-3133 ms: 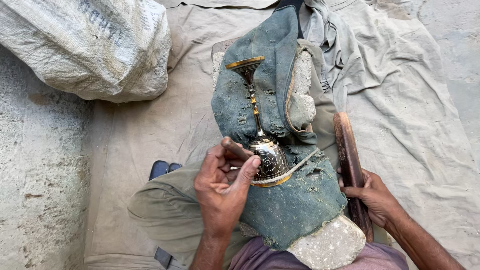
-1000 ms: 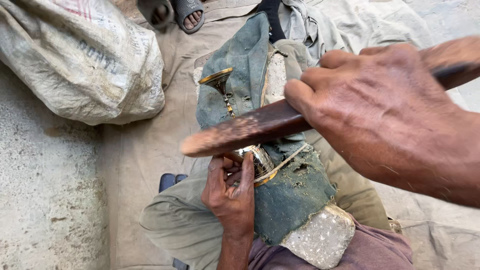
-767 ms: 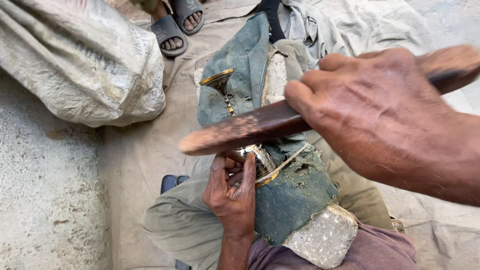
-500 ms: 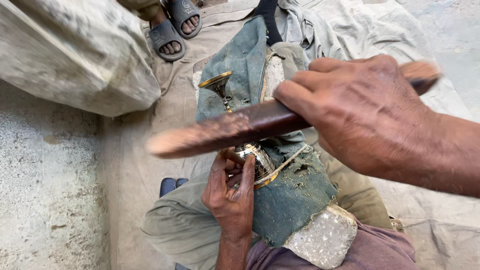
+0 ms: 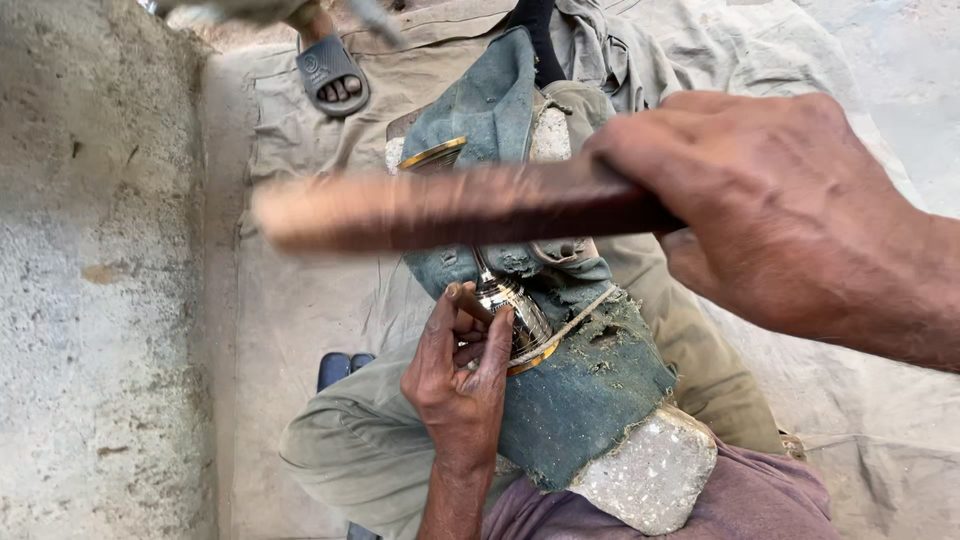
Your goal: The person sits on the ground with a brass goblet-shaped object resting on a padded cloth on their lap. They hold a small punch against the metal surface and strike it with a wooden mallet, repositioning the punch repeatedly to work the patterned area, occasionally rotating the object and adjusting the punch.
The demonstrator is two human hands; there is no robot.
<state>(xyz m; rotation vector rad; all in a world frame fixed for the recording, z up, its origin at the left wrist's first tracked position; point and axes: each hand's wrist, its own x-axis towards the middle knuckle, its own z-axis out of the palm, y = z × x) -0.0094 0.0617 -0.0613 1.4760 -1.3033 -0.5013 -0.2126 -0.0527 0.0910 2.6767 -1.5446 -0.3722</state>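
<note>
While the right hand (image 5: 790,210) is clenching a dark wooden paddle-shaped beater (image 5: 450,205) raised and blurred across the frame, the left hand (image 5: 465,375) is gripping the bulbous engraved base of a tall brass-and-silver goblet-like vessel (image 5: 505,305), fingers wrapped round it, thumb on top. Vessel is lying on its side across the person's lap, cradled on a worn teal fabric pad (image 5: 590,390) draped over a grey stone block (image 5: 650,475). Long axis is running away from the person: base near the left hand, thin stem heading up-frame, flared brass rim (image 5: 432,153) pointing away and slightly left, toward a sandalled foot (image 5: 335,80) belonging to someone else. Judgement on doing it well: blows should be landing square on the part backed by the pad, beater face flat, not edge-on, or the stem could be bending. Left hand should be keeping fingers clear of the strike line and stopping the vessel rolling. Beige cloth sheet (image 5: 300,300) is covering the ground; rough concrete wall (image 5: 100,300) is sitting at left.
</note>
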